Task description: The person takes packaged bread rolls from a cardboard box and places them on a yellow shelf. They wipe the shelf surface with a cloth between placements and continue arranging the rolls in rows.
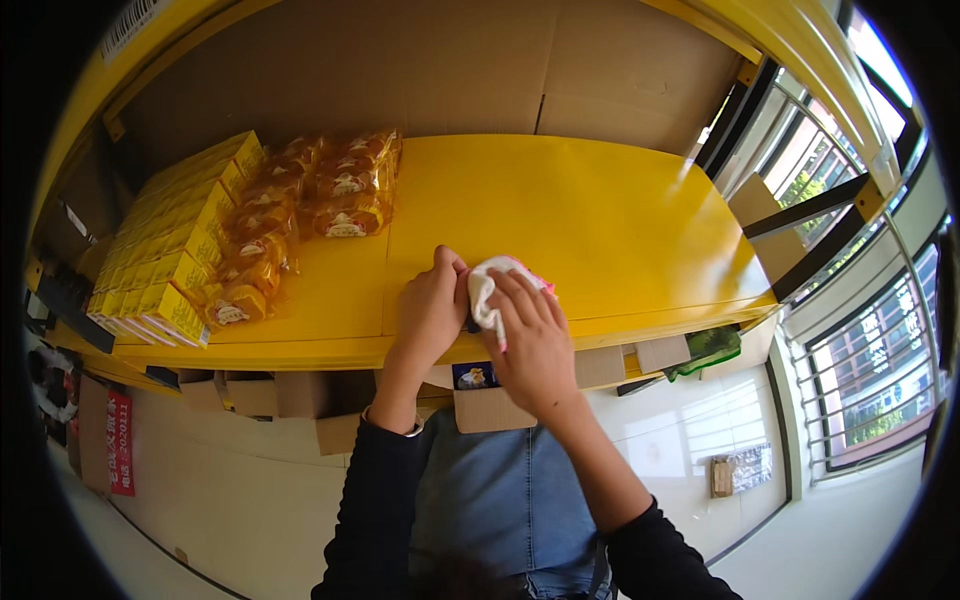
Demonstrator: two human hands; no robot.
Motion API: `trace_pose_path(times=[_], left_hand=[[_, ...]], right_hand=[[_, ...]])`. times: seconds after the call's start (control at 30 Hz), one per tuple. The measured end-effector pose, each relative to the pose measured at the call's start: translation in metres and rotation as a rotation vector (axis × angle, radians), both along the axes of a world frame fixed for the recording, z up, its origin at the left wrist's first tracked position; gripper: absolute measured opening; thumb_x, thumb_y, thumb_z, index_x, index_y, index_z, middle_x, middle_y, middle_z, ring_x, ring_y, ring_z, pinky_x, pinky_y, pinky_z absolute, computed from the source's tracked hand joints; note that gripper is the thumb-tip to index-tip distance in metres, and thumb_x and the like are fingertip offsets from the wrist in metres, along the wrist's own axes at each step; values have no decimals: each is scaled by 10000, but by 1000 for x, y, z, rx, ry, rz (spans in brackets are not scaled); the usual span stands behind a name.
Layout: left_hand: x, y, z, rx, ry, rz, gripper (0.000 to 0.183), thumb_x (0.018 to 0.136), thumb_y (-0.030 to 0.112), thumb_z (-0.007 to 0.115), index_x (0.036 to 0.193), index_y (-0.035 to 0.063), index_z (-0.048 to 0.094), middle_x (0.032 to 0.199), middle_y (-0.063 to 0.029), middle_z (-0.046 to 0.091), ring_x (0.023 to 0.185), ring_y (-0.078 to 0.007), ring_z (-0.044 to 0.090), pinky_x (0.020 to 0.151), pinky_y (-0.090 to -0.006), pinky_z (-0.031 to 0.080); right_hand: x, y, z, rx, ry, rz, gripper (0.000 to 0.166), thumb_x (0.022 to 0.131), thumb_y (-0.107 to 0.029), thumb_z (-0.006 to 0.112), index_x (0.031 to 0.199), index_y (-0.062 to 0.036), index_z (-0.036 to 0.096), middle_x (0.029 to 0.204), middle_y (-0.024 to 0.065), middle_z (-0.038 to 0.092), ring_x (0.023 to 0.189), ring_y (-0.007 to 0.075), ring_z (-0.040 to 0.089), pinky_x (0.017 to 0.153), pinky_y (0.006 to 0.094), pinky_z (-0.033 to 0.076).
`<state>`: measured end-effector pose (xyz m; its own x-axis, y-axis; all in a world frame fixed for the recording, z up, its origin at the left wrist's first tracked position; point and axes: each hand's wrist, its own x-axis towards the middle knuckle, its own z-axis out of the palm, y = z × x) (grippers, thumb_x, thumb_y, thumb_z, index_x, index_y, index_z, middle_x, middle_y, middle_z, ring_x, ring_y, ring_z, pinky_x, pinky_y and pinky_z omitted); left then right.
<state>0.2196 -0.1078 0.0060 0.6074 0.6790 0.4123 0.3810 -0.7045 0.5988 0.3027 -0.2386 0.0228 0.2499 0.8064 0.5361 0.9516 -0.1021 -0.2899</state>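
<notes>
Near the front edge of a yellow metal shelf (570, 210), my right hand (534, 337) presses on a bunched white cloth with pink edging (484, 294). My left hand (433, 304) is closed right beside it, its fingers against a small dark item that is mostly hidden; I cannot tell what it is. Left of my hands, plastic-wrapped cakes (349, 184) stand in two rows. Beyond them, at the shelf's left end, yellow small boxes (161, 247) are packed in a block.
Cardboard (465, 67) backs the shelf. Below the front edge are open cardboard boxes (251, 394) and a green bag (705, 351). A taped package (741, 471) lies on the floor at right, near a barred window (874, 367). Another person (56, 382) is partly visible at far left.
</notes>
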Motion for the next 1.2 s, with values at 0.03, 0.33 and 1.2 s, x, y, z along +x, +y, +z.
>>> trace_pose_path(times=[0.03, 0.33, 1.2], left_hand=[[3, 0, 2, -24, -18, 37, 171, 878, 176, 566, 928, 57, 454, 685, -151, 618, 660, -359, 615, 572, -451, 465], [2, -4, 6, -18, -79, 45, 145, 866, 183, 587, 891, 79, 489, 617, -128, 584, 611, -333, 604, 537, -421, 457], [-1, 2, -10, -176, -324, -134, 293, 771, 73, 663, 1012, 62, 497, 750, -139, 630, 678, -311, 626, 572, -345, 470]], right_hand=[[10, -1, -1, -14, 8, -19, 363, 830, -203, 574, 1166, -75, 519, 1312, 61, 493, 1236, 236, 443, 1026, 414, 330], [31, -19, 9, 79, 157, -154, 378, 827, -169, 563, 1175, -22, 546, 1237, 129, 554, 1190, 281, 486, 1033, 408, 326], [25, 7, -3, 3, 4, 184, 498, 742, -24, 567, 1231, -56, 481, 1285, 92, 501, 1255, 274, 412, 1044, 412, 322]])
